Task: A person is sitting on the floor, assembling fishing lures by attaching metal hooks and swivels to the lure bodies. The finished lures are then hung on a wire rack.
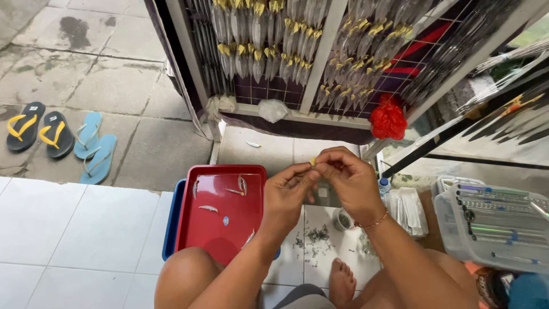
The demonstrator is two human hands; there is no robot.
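Above the red plastic tray (pixel 201 229), the left hand (pixel 286 194) and right hand (pixel 349 177) pinch a small yellow-tipped fishing lure (pixel 313 161) between fingertips. Assembly step judged mid-course; finishing demands steady fine pinching. Loose metal hooks (pixel 314 237) lie on white tile below.

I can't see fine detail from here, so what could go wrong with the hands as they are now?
1. The yellow piece is pinched only by the fingertips of the left hand and right hand; it could slip onto the tiles.
2. Loose hooks lie beside the bare foot; a prick seems possible.
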